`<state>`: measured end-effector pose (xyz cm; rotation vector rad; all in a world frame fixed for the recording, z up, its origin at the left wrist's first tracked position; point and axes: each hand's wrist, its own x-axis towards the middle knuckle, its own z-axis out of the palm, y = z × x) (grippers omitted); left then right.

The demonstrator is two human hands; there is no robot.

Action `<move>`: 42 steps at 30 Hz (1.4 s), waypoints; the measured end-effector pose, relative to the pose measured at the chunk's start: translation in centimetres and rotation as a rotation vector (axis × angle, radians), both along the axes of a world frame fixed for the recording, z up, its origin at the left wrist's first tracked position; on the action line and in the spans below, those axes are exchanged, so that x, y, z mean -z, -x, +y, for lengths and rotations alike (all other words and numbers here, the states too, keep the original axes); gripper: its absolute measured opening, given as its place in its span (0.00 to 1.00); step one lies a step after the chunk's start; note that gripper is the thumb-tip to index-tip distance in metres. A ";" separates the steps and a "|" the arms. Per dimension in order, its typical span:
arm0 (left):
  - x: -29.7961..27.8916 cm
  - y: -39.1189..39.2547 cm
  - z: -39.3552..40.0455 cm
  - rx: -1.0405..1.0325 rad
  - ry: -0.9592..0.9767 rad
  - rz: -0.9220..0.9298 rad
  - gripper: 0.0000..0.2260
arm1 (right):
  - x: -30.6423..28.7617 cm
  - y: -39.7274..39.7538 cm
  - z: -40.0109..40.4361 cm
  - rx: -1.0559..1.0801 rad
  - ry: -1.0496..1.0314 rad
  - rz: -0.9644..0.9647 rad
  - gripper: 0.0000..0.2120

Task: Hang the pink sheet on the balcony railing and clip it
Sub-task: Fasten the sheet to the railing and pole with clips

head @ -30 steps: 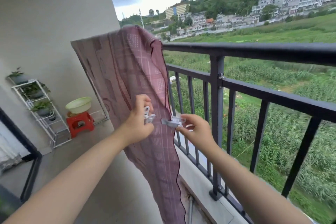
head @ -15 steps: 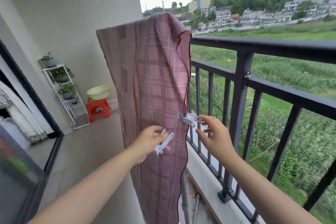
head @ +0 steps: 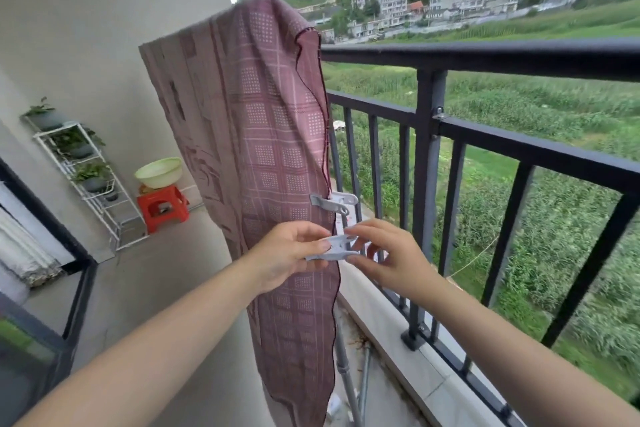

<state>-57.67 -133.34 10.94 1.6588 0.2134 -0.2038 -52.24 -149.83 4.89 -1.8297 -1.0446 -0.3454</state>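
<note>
Hanging over the top bar of the railing (head: pixel 485 57), the sheet (head: pixel 266 135) drapes down the balcony side in a long pink fall, its dark-stitched edge running beside the railing's thin bars. One clip (head: pixel 333 202) is already fastened on that edge, lying crosswise with its handles pointing out toward the bars. Just below it, both hands meet on a second clip (head: pixel 334 248) held in front of the sheet's edge. The left hand (head: pixel 287 255) pinches the clip's near end, thumb on top and fingers curled underneath. The right hand (head: pixel 388 253) touches the clip's other end with its fingertips, fingers bent and a little spread; whether it truly grips the clip cannot be told. The second clip's mouth is not seen to bite the cloth.

Against the far wall stands a white rack (head: pixel 86 180) with potted plants on its shelves. Beside it a pale green basin (head: pixel 158 173) sits on a red stool (head: pixel 163 206). Beyond the railing lie green fields, with buildings on the hillside.
</note>
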 end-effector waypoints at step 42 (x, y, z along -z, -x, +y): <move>4.0 -4.6 1.5 0.590 -2.031 -1.165 0.09 | 5.8 -6.9 1.3 0.373 0.060 0.322 0.09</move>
